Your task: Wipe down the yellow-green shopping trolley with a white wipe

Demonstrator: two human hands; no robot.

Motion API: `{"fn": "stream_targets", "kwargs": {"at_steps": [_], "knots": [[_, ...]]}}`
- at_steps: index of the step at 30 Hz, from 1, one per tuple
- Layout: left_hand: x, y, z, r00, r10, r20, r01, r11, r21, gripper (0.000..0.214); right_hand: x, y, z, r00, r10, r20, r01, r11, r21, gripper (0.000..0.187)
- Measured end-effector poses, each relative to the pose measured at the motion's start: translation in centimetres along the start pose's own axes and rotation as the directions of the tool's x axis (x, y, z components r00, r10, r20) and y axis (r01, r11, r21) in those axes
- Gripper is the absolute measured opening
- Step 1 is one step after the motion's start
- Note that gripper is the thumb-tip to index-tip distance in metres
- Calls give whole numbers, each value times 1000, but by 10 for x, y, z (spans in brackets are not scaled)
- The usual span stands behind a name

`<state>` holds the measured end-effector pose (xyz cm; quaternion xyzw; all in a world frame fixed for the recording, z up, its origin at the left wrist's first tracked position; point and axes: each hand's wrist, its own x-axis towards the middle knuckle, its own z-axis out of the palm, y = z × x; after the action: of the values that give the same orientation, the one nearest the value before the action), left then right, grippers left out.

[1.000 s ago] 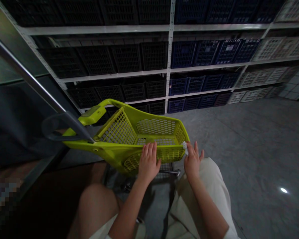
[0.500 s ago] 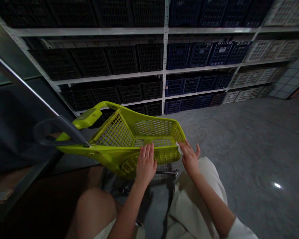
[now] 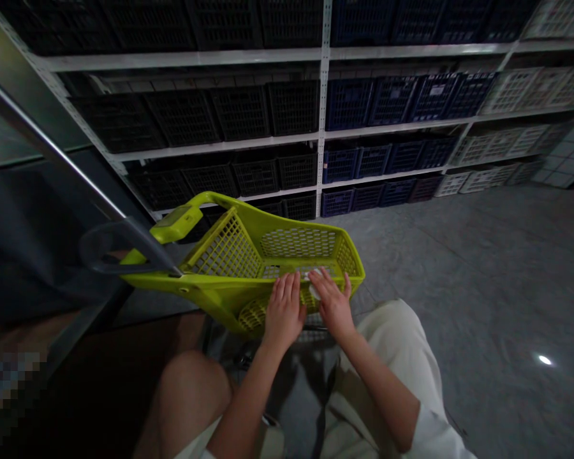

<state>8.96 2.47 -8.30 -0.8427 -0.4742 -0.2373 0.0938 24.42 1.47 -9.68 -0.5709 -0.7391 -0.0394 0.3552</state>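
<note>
A yellow-green plastic shopping cart stands side-on in front of my knees, its basket walls pierced with holes. My left hand is closed over the near rim, fingers on top and thumb on the outer side. Just right of it, my right hand presses a small white wipe against the same rim. Part of the wipe is hidden under the fingers, so I cannot tell whether it is cloth or paper. On the left, the cart's handle unit rises beyond the slanted grid flap.
White metal shelving holds rows of black crates, blue crates and white crates behind the cart. A metal pole with a dark grey loop grip slants in at left, near the cart's handle. Grey floor extends to the right.
My right hand has slid left along the near rim with the wipe, from the front corner to beside my left hand. My left hand keeps its place on the rim.
</note>
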Motion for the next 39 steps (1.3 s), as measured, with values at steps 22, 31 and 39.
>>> {"fn": "stream_targets", "kwargs": {"at_steps": [22, 31, 39], "knots": [[-1, 4, -1, 1000, -17, 15, 16, 1000, 18, 72, -14, 31, -13, 994, 72, -82, -79, 993, -89, 74], [-3, 7, 0, 999, -35, 23, 35, 999, 10, 74, -30, 88, -28, 892, 363, -271, -316, 927, 199, 55], [-7, 8, -1, 999, -44, 12, 44, 999, 11, 76, -14, 79, -32, 939, 260, -226, -260, 965, 33, 45]]}}
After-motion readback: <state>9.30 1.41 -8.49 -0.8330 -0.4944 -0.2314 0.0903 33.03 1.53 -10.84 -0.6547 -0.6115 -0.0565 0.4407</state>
